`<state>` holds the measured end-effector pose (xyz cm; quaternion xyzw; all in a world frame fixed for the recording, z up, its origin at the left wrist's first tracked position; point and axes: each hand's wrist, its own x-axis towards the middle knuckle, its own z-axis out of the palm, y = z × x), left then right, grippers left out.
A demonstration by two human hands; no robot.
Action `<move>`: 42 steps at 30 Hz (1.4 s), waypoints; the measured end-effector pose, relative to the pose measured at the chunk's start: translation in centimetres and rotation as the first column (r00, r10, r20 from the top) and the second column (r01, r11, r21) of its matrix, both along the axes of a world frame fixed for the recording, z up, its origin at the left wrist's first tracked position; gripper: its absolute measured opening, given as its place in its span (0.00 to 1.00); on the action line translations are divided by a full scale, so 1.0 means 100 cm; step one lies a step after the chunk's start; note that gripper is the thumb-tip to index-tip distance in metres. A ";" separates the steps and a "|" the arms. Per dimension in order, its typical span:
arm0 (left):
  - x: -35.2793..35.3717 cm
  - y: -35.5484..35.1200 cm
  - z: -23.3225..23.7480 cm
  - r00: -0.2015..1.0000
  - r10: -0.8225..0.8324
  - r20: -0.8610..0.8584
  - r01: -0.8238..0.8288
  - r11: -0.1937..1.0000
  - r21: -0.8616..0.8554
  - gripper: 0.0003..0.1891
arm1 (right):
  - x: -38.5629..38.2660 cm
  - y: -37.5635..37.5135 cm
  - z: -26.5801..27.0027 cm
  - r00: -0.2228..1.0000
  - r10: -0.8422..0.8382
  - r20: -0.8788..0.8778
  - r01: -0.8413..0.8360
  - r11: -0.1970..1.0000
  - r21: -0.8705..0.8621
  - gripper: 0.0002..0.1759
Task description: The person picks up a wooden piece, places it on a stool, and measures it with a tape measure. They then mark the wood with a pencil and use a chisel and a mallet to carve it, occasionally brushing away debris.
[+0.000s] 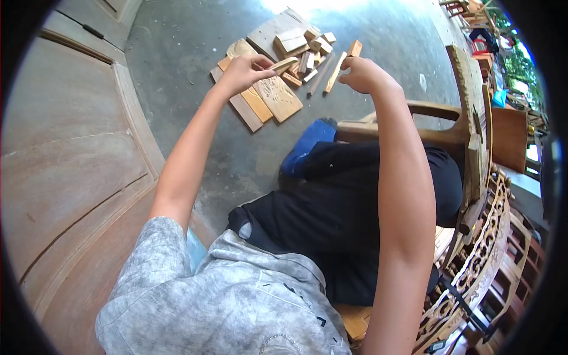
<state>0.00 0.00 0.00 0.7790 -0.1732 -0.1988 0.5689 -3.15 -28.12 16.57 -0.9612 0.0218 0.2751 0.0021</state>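
Note:
My left hand (pixel 244 74) is closed, thumb and fingers pinching a short, light wooden piece (pixel 285 64) that points right, above the carved boards. My right hand (pixel 368 76) hangs to the right of the pile with its fingers curled. A small orange-brown wooden block (pixel 355 48) sticks out past its knuckles and seems held, though the grip is partly hidden. Below and between the hands lie a pale wooden stick (pixel 335 72) and a dark stick (pixel 320 76) on the floor. A carved board (pixel 278 97) lies beside a yellowish board (pixel 255 105).
Several wooden offcuts (pixel 291 40) are heaped on the concrete floor (pixel 195 71). Wooden door panels (pixel 65 171) stand along the left. At right are a wooden chair frame (pixel 435 112) and carved furniture parts (pixel 473 260). A blue-covered foot (pixel 307 145) rests near the boards.

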 end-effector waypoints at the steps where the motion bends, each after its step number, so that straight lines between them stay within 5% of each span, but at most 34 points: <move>1: -0.003 0.000 -0.006 1.000 0.018 -0.012 -0.017 0.999 0.032 0.20 | -0.001 -0.007 -0.001 0.998 -0.057 -0.025 0.057 0.998 0.012 0.25; 8: -0.032 -0.013 -0.066 0.995 0.102 -0.008 -0.100 0.986 0.133 0.19 | -0.015 -0.017 -0.030 0.994 -0.111 -0.015 0.112 0.971 0.211 0.20; 16: -0.044 -0.033 -0.048 0.993 0.095 -0.068 -0.088 0.991 0.100 0.25 | -0.025 -0.019 -0.028 0.981 -0.184 -0.068 0.194 0.960 0.200 0.23; 19: -0.052 -0.041 -0.056 0.937 0.245 0.250 -0.299 0.931 0.207 0.29 | -0.025 -0.019 -0.027 0.977 -0.199 -0.082 0.211 0.960 0.184 0.26; 23: -0.055 -0.057 -0.077 0.903 0.209 0.375 -0.279 0.950 0.142 0.24 | -0.022 -0.021 -0.030 0.978 -0.205 -0.041 0.209 0.961 0.179 0.28; 27: -0.055 -0.109 -0.083 0.896 0.011 0.443 -0.072 0.990 0.121 0.18 | -0.018 -0.030 -0.040 0.988 -0.148 0.037 0.142 0.980 0.140 0.23; 30: -0.059 -0.149 -0.075 0.866 -0.164 0.473 0.039 0.964 0.262 0.18 | -0.018 -0.034 -0.043 0.990 -0.141 0.013 0.138 0.979 0.149 0.23; 33: -0.071 -0.180 -0.090 0.834 -0.163 0.528 -0.012 0.950 0.312 0.20 | -0.019 -0.036 -0.047 0.989 -0.151 -0.010 0.150 0.976 0.157 0.23; 37: -0.085 -0.196 -0.104 0.846 -0.147 0.512 -0.057 0.931 0.361 0.29 | -0.018 -0.036 -0.048 0.989 -0.148 -0.027 0.151 0.972 0.182 0.22; 42: -0.076 -0.211 -0.105 0.829 -0.398 0.394 0.113 0.808 0.579 0.40 | -0.018 -0.038 -0.049 0.990 -0.141 -0.018 0.141 0.968 0.205 0.21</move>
